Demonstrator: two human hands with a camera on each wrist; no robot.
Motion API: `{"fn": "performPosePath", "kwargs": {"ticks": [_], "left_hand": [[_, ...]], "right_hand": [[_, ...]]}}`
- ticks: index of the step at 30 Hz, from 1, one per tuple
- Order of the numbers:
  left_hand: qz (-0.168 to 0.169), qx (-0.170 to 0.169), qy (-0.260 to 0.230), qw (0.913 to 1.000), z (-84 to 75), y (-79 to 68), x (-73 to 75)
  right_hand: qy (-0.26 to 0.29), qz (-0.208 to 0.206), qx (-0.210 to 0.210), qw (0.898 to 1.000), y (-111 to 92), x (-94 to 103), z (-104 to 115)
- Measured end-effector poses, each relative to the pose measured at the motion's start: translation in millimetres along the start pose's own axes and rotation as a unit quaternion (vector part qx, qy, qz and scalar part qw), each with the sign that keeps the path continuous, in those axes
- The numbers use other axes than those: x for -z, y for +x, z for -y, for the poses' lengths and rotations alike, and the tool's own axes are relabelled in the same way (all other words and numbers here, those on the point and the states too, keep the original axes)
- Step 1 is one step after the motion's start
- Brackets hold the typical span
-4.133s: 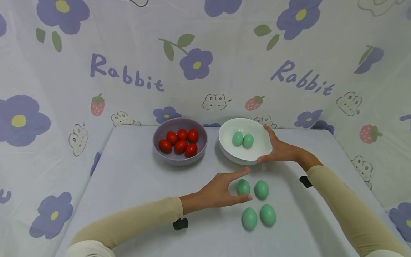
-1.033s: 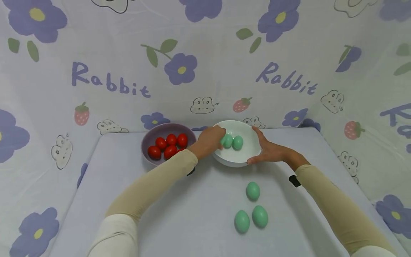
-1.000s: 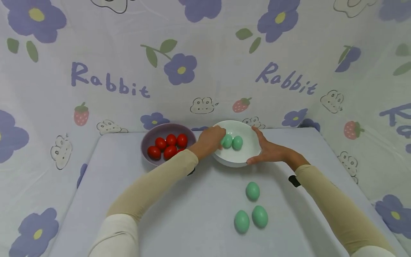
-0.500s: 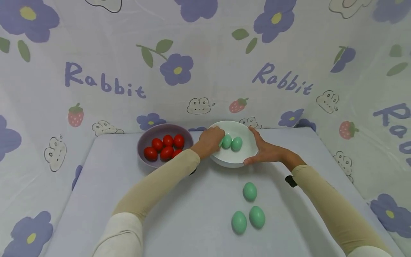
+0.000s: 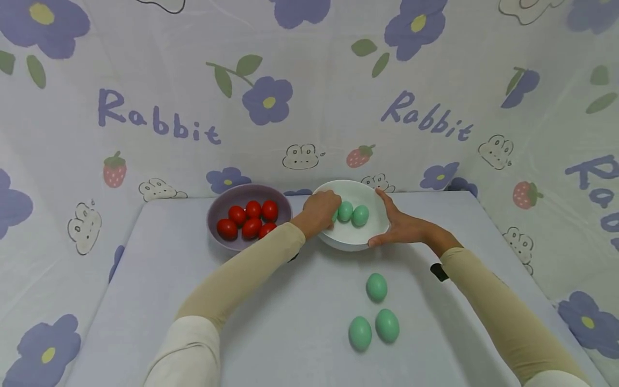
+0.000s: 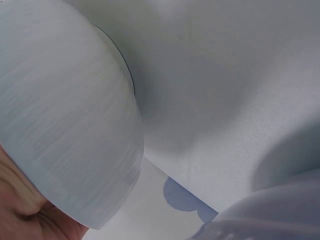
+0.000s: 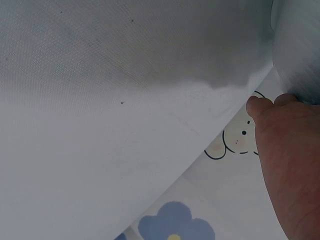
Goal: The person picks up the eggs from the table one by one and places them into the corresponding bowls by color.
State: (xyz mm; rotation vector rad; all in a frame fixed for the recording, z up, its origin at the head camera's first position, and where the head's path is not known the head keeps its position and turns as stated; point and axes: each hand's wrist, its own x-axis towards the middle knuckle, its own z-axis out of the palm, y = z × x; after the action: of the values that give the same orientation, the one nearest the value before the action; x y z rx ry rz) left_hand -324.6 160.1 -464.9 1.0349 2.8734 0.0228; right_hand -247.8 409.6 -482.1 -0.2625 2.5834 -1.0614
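Though rimside, left fingers point(image 5: 331, 200) inside bowl point(image 5: 355, 234)

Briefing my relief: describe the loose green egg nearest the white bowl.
On the table, find the white bowl. The green egg lies outside, on the near side. Unlike two other loose eggs, paired side by side, it sits alone, nearest the bowl.

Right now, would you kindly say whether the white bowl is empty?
Not empty: green eggs lie inside the white bowl, beside the left hand.
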Motion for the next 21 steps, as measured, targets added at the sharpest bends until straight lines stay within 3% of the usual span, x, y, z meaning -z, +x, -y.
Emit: {"fn": "performPosePath", "kwargs": {"ticks": [13, 21], "left_hand": [[0.007, -0.003, 0.009, 0.9999, 0.7, -1.3, 4.4], [-0.017, -0.025, -0.071, 0.9970, 10.4, -10.9, 15.1]], "right_hand": [[0.001, -0.001, -0.002, 1.000, 1, 0.0, -1], [-0.009, 0.000, -0.011, 1.000, 1, 1.2, -1]]}}
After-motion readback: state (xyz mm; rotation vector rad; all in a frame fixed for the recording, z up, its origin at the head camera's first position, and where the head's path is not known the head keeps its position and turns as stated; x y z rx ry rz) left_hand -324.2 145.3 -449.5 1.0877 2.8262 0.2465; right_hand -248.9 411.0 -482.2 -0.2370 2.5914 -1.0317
